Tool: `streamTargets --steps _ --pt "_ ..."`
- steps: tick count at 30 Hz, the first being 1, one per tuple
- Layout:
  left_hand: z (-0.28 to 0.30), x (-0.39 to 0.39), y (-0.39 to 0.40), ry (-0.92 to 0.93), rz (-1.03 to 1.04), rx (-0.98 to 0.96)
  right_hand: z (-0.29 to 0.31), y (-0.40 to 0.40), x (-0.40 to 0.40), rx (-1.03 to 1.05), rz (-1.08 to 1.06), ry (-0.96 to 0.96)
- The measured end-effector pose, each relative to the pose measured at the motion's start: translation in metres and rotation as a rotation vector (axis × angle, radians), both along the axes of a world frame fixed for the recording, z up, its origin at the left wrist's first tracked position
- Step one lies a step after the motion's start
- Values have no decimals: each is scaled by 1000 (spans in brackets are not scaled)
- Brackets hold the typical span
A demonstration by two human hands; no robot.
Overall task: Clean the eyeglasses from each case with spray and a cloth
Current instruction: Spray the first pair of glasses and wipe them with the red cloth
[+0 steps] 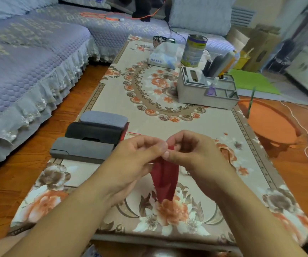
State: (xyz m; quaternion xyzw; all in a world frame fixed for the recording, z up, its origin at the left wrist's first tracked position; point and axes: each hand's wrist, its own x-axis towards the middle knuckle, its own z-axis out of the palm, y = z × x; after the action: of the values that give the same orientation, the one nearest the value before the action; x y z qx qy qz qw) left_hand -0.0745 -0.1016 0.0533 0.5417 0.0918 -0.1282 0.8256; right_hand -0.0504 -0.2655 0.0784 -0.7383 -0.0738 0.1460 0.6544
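Observation:
A dark red cloth (165,180) hangs down between my hands above the table's near middle. My left hand (136,160) and my right hand (192,153) both pinch its top edge, fingertips close together. A thin frame of eyeglasses (228,154) shows partly on the table behind my right hand. Three eyeglass cases lie at the left: a grey-blue case (104,118) farthest, a black case (93,132) in the middle, a dark grey case (80,149) nearest. A red case (125,131) peeks out beside the black one. A small spray bottle (212,88) stands in the grey organiser.
The floral tablecloth (149,86) covers a low table. A grey organiser box (205,89), a tin can (194,51) and a tissue pack (163,56) stand at the far end. A sofa (28,62) runs along the left. An orange basin (268,123) sits on the floor at right.

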Motion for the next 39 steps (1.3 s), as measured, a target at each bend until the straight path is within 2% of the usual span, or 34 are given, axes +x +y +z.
streamTargets --steps 3,8,12,15,18,21,24,26,29,32,35,38,39 --pt "-4 4 8 60 -38 -44 -4 -3 4 89 14 78" --pt "-8 10 25 1 44 343 -9 -3 14 41 -42 42" --pt "-1 11 44 -52 140 479 -10 -4 20 15 -90 19" --pt "-1 5 44 -125 -48 521 -6 -2 19 -2 -26 13" --pt "-13 -1 32 -157 -267 554 7 0 16 -111 99 -73" --pt "-29 -2 23 -161 -242 519 20 3 16 -140 199 -127" --pt "-32 2 28 -192 -185 590 29 1 20 -197 248 -170" --pt "-26 4 35 -264 -266 681 35 -4 23 -188 302 -163" --pt "-15 6 43 -317 -383 691 41 -7 28 -178 384 -172" --pt "-7 4 49 -262 -336 621 41 -8 35 -215 377 -238" --pt "-5 6 62 -232 -251 595 34 -9 43 -357 277 -368" --pt "-2 6 73 -289 -47 687 15 -9 48 -249 143 -357" --pt "0 4 73 -348 36 776 6 -8 49 -187 102 -323"
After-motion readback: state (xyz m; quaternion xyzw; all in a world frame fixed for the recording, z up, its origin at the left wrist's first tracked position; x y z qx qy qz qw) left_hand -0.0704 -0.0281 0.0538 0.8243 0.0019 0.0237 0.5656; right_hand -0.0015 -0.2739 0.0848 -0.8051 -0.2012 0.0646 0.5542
